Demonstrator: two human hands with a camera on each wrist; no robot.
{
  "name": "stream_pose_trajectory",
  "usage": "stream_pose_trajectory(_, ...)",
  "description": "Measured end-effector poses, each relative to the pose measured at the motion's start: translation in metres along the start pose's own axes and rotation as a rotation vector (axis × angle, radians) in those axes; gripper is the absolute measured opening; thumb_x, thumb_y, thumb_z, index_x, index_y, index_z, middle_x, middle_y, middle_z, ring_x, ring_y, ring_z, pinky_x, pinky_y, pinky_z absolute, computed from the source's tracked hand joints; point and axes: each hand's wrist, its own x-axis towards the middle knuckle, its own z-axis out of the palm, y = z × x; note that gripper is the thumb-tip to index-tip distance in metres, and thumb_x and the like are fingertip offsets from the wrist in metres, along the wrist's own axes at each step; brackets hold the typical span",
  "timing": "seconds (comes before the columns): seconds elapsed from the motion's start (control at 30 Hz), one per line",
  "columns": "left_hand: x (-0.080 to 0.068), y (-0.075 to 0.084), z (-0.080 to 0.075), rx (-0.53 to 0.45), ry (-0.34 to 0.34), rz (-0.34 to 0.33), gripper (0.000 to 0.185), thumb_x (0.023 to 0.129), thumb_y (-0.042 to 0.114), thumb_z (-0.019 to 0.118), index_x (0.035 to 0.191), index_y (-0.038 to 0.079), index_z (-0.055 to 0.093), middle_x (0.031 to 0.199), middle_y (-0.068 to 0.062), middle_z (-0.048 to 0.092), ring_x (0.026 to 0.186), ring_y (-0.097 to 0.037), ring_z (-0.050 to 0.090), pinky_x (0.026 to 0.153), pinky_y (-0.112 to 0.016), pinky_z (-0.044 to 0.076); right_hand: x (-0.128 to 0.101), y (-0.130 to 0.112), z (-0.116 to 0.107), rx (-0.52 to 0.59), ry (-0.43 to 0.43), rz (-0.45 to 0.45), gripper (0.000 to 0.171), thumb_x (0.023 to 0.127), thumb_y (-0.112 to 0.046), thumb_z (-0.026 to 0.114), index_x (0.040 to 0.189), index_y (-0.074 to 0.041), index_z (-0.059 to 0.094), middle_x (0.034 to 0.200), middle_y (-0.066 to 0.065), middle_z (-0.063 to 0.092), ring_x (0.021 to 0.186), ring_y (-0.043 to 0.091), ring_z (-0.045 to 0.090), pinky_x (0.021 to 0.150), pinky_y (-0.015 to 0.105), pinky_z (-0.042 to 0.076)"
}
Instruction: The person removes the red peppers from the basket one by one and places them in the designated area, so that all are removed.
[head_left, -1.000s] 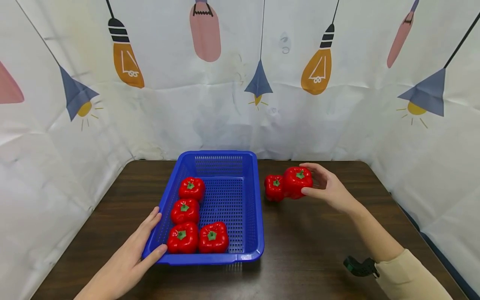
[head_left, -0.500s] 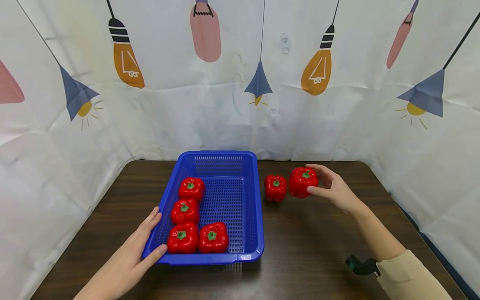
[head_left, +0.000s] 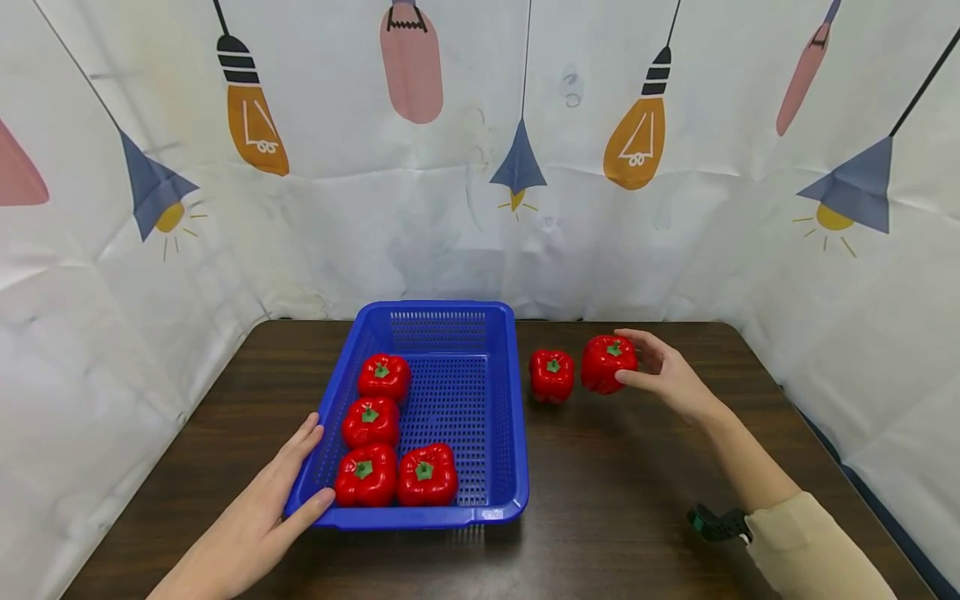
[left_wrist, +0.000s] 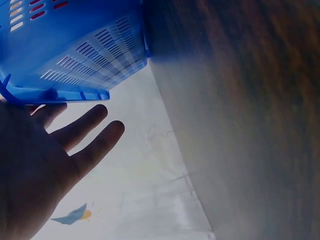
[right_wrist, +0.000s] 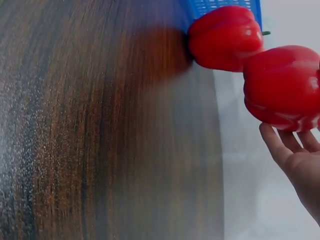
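In the head view, my right hand point(head_left: 663, 375) grips a red bell pepper point(head_left: 607, 364) between thumb and fingers, to the right of the basket. The right wrist view shows this pepper point(right_wrist: 284, 87) raised off the tabletop. Just left of it, another red bell pepper point(head_left: 551, 376) stands on the table, its green stem up. My left hand point(head_left: 258, 508) rests at the near left corner of a blue plastic basket point(head_left: 521, 442), its fingers extended along the rim. Inside the basket, several red bell peppers point(head_left: 369, 422) line the left side and near end.
The dark wooden table point(head_left: 622, 517) carries the basket left of centre. A white curtain point(head_left: 337, 242) printed with lamps and bulbs encloses the back and sides. A dark band with a green-edged device point(head_left: 716, 523) sits at my right wrist, beside a beige sleeve point(head_left: 813, 550).
My right hand has moved the gripped pepper slightly right, opening a gap from the standing pepper beside it. My left hand and the basket have stayed still.
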Motion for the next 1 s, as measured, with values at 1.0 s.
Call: stream_pose_trajectory(1.0,0.0,0.001,0.0,0.0,-0.005,-0.016,0.079,0.1,0.033,0.067,0.165,0.017,0.024,0.17,-0.006,0.018,0.149,-0.04,0.029,0.103,0.0,0.014,0.01,0.032,0.006,-0.02,-0.035,0.068,0.066,0.095,-0.01,0.074,0.151,-0.003,0.042,0.148,0.02,0.047,0.13,0.026,0.05,0.096,0.027,0.052)
